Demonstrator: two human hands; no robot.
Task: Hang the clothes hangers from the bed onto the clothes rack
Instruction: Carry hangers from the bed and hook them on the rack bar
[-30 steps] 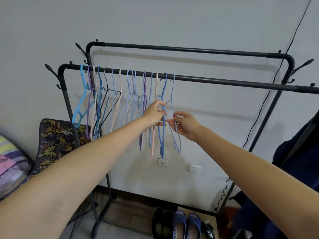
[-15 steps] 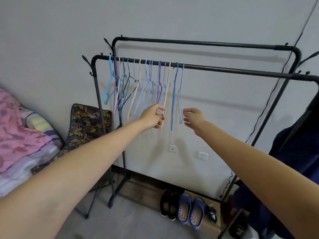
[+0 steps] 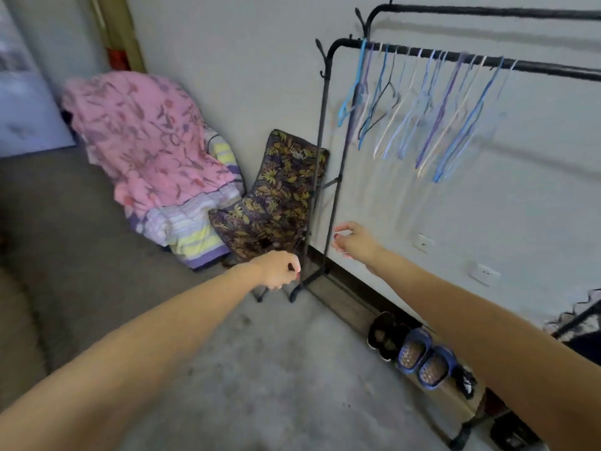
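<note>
No writing or brand can be read anywhere here; the frame is blurred, and the patch on the leafy cushion (image 3: 276,193) is only a smudge.

The hangers (image 3: 422,102) are all on the front bar of the black rack (image 3: 328,157), bunched toward its left end, in blues, purples and pale cream, hanging at a slant. A second, higher bar runs behind. None is in either hand.

The left hand (image 3: 279,270) is low, in front of the rack's foot, fingers curled in loosely with nothing between them. The right hand (image 3: 353,239) is just right of the rack's upright, well below the hangers, fingers loosely bent with thumb and forefinger a little apart, also holding nothing. Both arms reach out from the bottom of the view.

To the left, the bed (image 3: 65,222) has a grey-brown cover; no hangers show on the visible part. A pink flowered quilt (image 3: 146,141) is heaped against the wall on top of a striped blanket (image 3: 192,229), and the cushion leans beside them, touching the rack's left upright.

Along the skirting under the rack stand dark shoes (image 3: 382,333) and blue slippers (image 3: 422,359), side by side. Two white sockets (image 3: 422,243) sit on the wall behind. A dark garment (image 3: 582,340) shows at the right edge.
</note>
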